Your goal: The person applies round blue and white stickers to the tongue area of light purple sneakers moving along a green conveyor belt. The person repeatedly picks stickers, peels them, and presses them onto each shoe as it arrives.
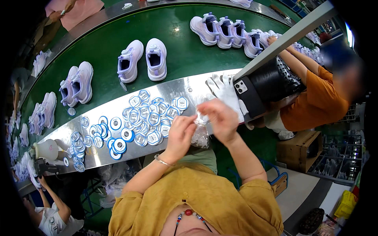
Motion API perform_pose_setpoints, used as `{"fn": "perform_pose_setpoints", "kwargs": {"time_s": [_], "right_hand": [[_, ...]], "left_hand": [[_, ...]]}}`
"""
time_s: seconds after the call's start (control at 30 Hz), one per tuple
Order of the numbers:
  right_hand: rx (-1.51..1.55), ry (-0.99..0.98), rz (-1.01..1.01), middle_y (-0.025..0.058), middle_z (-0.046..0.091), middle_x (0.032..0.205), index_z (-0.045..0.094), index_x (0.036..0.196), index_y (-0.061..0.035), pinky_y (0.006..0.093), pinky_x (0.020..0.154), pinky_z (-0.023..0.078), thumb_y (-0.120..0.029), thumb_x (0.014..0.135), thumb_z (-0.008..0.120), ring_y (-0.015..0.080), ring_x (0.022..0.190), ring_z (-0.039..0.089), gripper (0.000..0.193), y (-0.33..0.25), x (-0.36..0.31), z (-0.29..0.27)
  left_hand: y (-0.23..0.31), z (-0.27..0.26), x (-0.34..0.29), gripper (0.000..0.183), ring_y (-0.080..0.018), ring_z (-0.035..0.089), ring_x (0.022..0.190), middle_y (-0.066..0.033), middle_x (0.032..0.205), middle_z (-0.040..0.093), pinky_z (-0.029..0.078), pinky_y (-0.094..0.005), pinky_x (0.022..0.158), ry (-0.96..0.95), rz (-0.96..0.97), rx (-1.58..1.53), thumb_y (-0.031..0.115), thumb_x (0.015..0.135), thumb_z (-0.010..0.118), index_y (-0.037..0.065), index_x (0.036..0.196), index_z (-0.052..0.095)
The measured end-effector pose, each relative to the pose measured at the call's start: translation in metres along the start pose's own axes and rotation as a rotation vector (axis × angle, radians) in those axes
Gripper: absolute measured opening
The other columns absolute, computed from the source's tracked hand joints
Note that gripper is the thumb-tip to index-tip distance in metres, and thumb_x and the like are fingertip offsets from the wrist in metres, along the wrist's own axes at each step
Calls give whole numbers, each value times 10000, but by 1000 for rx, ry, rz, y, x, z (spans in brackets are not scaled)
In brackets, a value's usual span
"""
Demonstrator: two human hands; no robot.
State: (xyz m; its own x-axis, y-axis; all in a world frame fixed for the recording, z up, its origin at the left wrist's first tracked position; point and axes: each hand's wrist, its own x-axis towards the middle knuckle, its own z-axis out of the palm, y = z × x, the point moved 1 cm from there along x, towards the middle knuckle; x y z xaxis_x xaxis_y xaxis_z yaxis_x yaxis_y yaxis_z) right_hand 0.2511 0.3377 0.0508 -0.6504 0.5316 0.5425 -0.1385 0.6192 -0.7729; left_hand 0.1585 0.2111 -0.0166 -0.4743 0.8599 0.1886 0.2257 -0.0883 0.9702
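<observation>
My left hand is closed in a pinch above the metal ledge. What its fingertips hold, if anything, is too small to make out. Close by on the right, my right hand has bent fingers blurred by motion. A clear plastic bag of small, pale pieces lies between and below my hands. Left of my left hand, many round blue-and-white tags are spread in an overlapping heap. White cloth gloves lie just beyond my right hand, beside a dark phone.
Behind the ledge runs a green conveyor belt; a pair of pale lilac sneakers faces me there, with more shoes either side. A grey post slants at right. A co-worker in orange reaches over shoes; another person works lower left.
</observation>
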Motion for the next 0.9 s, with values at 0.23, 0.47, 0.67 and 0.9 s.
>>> {"fn": "perform_pose_setpoints", "kwargs": {"time_s": [0.23,0.47,0.67,0.9], "right_hand": [[256,-248,186,79,630,880,613,977,-14,253,598,462,-12,804,638,167,727,594,175,0,-43,33],[246,-234,466,58,603,993,626,1034,-6,235,707,445,-83,852,615,121,852,562,199,21,-38,43],[455,-37,647,16,632,805,647,948,14,228,746,470,-116,924,564,103,775,587,156,35,-29,49],[257,-185,721,-16,564,720,621,998,8,204,571,404,-98,914,567,63,614,489,145,43,-21,39]], "left_hand": [[-10,-26,-12,224,-46,441,635,48,688,502,362,-202,585,167,-497,-666,191,950,529,2,978,646],[-10,-28,-22,167,-150,476,610,-57,717,538,385,-274,573,12,-162,-12,123,928,532,5,897,646],[-26,-38,-1,182,-241,510,709,-110,783,512,409,-362,635,172,45,490,150,832,653,-2,921,607],[-37,-35,21,268,-301,509,766,-126,803,524,418,-388,663,243,60,830,144,722,745,11,870,565]]}}
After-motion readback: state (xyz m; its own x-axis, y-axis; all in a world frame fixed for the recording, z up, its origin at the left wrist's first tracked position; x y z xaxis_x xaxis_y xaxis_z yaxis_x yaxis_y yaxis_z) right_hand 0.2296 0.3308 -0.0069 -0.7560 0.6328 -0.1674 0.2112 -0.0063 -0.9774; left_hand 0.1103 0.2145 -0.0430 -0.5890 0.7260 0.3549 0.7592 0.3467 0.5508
